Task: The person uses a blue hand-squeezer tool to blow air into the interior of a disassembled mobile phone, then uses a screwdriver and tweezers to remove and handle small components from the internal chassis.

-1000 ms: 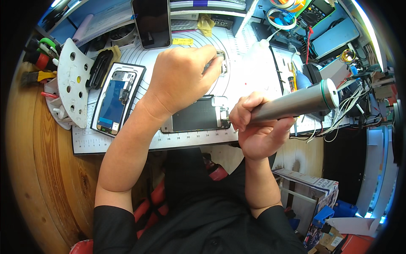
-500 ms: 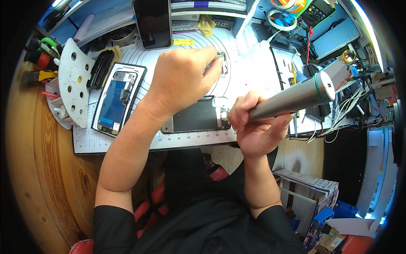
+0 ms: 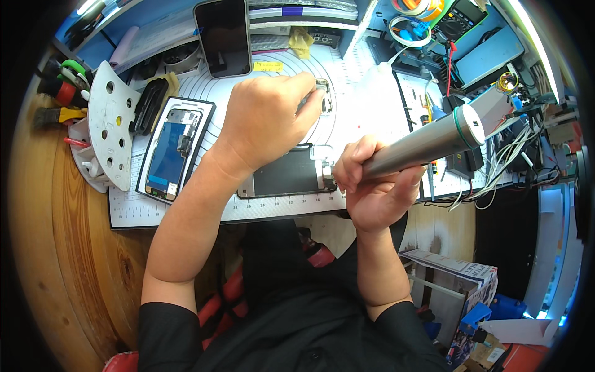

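Observation:
My left hand (image 3: 273,111) is curled closed above the white mat (image 3: 347,124), knuckles up, beside a small metal-framed phone part (image 3: 323,98); its fingertips are hidden, so what they hold is unclear. My right hand (image 3: 378,186) grips a silver cylindrical tool (image 3: 421,146) with a green ring at its top end, the other end angled down toward the right end of an opened phone screen assembly (image 3: 282,175). Its tip is hidden by my fingers. To the left, another opened phone (image 3: 165,149) lies in a black-edged tray (image 3: 207,113).
A dark smartphone (image 3: 222,38) stands at the back. A perforated white holder (image 3: 107,162), dark case (image 3: 149,102) and brushes (image 3: 61,115) line the left. On the right are a multimeter (image 3: 453,22), tangled cables (image 3: 508,158) and small tools. A cardboard box (image 3: 452,263) stands below the desk.
My right hand and the silver tool have shifted slightly left, the tool's top end lowering a little since a second ago. My left hand keeps its curled pose with little movement.

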